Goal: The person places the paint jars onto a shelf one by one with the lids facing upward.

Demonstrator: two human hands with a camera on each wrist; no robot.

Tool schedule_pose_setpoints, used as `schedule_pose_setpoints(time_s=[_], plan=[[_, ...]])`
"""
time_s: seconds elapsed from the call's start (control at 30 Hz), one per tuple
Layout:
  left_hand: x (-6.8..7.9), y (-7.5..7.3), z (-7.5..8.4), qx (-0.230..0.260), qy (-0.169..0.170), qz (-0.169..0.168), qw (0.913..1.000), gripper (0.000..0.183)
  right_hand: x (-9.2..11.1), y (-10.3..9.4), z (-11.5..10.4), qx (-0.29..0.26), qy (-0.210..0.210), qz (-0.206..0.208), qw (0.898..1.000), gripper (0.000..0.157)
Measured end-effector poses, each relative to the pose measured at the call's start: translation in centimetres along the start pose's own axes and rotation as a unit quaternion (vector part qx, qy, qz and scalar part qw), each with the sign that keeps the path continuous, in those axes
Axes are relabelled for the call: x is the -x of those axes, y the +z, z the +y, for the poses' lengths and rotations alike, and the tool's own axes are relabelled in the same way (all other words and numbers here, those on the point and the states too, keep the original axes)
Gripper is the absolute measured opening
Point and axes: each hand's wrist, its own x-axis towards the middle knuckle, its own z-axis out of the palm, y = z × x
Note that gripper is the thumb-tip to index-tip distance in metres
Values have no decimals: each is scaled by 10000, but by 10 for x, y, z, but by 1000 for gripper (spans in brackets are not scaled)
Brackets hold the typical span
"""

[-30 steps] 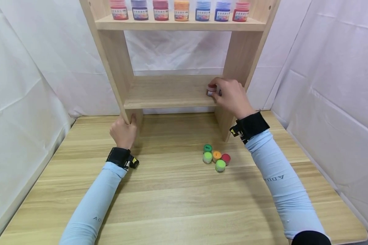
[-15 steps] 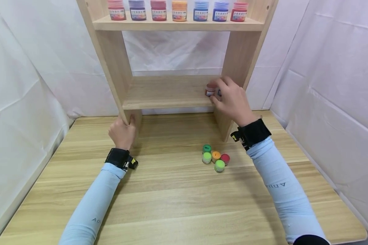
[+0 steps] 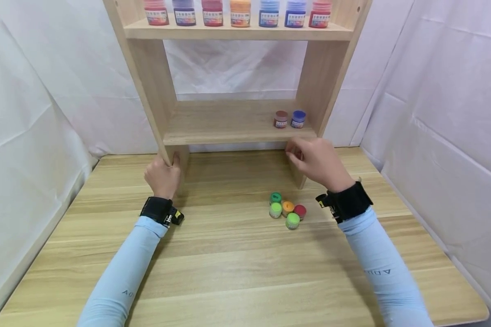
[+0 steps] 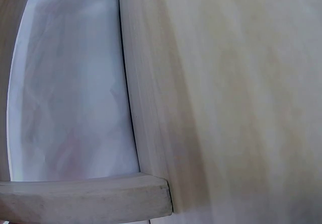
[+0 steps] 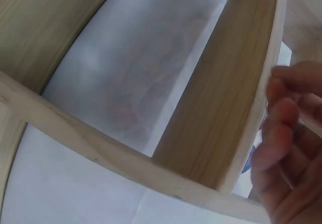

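In the head view my left hand (image 3: 162, 176) grips the lower front edge of the wooden shelf's left side panel (image 3: 145, 91). My right hand (image 3: 321, 161) hangs just below the middle board (image 3: 229, 131) at the right side panel, fingers loosely bent with nothing between them. A small brown paint jar (image 3: 281, 119) and a blue paint jar (image 3: 298, 119) stand side by side on that board, at its right end. The right wrist view shows the fingers (image 5: 274, 148) beside the board's edge. The left hand itself is outside the left wrist view.
On the table (image 3: 229, 272), before the shelf, several small jars stand clustered: dark green (image 3: 275, 198), light green (image 3: 275, 210), orange (image 3: 288, 208), red (image 3: 300, 211) and another light green (image 3: 292, 220). Several larger paint jars (image 3: 240, 13) line the upper board. White cloth (image 3: 442, 113) hangs around.
My right hand has let go of the brown jar and drawn down and slightly right, off the middle board, uncovering the blue jar. The left hand has kept its hold on the shelf.
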Motion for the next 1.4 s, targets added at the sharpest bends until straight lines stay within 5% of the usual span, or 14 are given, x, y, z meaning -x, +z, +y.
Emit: schedule_pose_setpoints(time_s=[0.17,0.33,0.8,1.0,1.4], plan=[[0,1,0,5,-15,11,10000,33,11,5,7,-252,393,-952,9944,8],[1,2,0,-22,-27,19,10000,34,21,15,19,-370,736,-1938,9776,18],[1,1,0,-13,-30,88,10000,35,39,37,49,-1745,1336,-3788,8990,35],[0,1,2,11,-42,-8,10000,33,42,39,52,-1980,1540,-4197,8723,36],[0,1,1,-30,44,36,10000,33,41,49,54,-1918,1461,-4509,8594,37]])
